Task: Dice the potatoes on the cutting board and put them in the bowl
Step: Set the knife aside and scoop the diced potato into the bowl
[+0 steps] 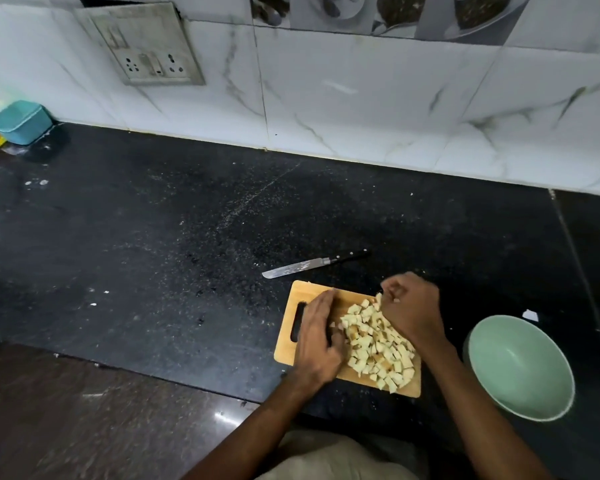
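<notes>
We see the diced potato pieces [378, 344] heaped on the wooden cutting board [288, 355], between our two hands. Our left hand [317, 341] lies with straight fingers against the heap's left side, grasping nothing, while our right hand [411, 311] curls over the far right pieces; whether it grasps any we cannot tell. The green bowl [520, 367] sits just right of the board and the knife [312, 264] lies on the black counter [153, 237] just beyond it.

a home kitchen: black granite counter [153, 220], marble-look wall tiles [361, 98], a wall socket plate [149, 60].
</notes>
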